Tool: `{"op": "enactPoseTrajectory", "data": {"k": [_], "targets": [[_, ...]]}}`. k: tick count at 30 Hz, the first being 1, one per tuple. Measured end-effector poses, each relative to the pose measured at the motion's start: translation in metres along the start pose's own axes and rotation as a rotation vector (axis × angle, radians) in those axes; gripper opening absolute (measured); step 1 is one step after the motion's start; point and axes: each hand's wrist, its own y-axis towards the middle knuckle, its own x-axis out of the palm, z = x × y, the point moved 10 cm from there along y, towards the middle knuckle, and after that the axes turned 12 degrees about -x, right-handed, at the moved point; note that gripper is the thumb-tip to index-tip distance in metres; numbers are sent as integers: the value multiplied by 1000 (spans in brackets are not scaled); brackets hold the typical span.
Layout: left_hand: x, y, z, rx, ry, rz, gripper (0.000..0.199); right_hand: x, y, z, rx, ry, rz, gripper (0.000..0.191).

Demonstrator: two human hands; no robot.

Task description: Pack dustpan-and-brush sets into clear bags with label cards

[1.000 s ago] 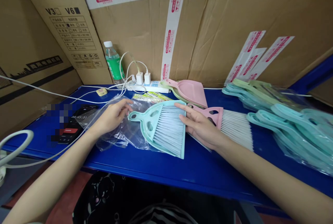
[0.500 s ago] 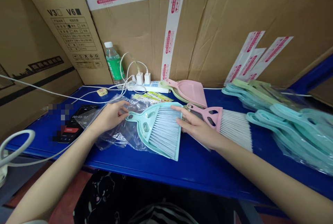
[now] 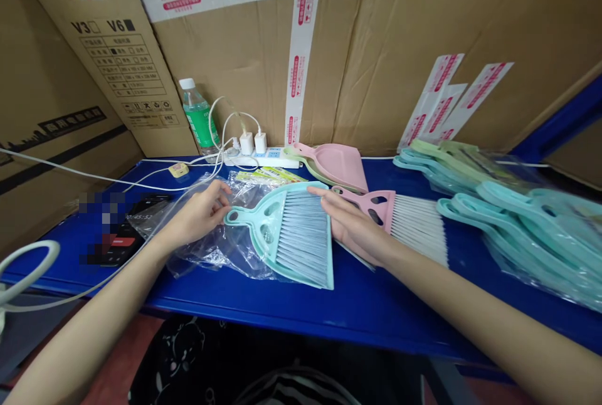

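Note:
A light blue brush (image 3: pixel 305 236) lies in a matching light blue dustpan (image 3: pixel 330 273), its bristles pointing right. My left hand (image 3: pixel 204 210) is at the handle end of the set, fingers curled, with thumb and fingertips by the hanging hole; whether they pinch it is hard to tell. My right hand (image 3: pixel 350 223) rests along the bristle end, fingers stretched out, palm against the dustpan's right edge. Under the set and my left hand is a crumpled clear plastic bag (image 3: pixel 207 254). Just behind my right hand lies a pink brush (image 3: pixel 416 223) with white bristles.
On the blue table (image 3: pixel 282 311), a pink dustpan (image 3: pixel 341 163) lies behind the brushes. Bagged light blue sets (image 3: pixel 531 229) are at the right. A phone (image 3: pixel 125 229), cables, a power strip (image 3: pixel 273 159) and a green-labelled bottle (image 3: pixel 200 120) stand left and back, before cardboard boxes (image 3: pixel 376 66).
The blue set has turned slightly, its wide end now a little further right. My right hand's fingers have straightened and lie flatter against its edge. The whole view has shifted slightly.

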Motion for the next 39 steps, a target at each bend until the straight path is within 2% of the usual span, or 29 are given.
{"op": "enactPoseTrajectory", "data": {"k": [4,10,14,20,25,29,36,39], "targets": [[-2,-2,5,48,64,26,8,-5,0,4,-4,-133,-10,40],[-9,0,2,40,197,116,3,-6,-3,3,-59,-385,-79,47],[-14,1,-3,-11,297,165,2,-3,-3,5,-28,-369,-86,50],[-25,2,-11,-172,449,225,9,1,-3,11,31,-251,-85,61],[-34,1,-18,-300,601,258,21,4,-4,7,-10,-306,-124,60],[-39,-2,-19,-307,688,261,26,5,-5,2,-14,-394,-132,56],[-38,-4,-18,-325,797,245,31,23,-10,-12,-165,-567,-283,48],[-35,-4,-18,-347,810,202,37,35,-17,-21,-309,-790,-399,50]]}}
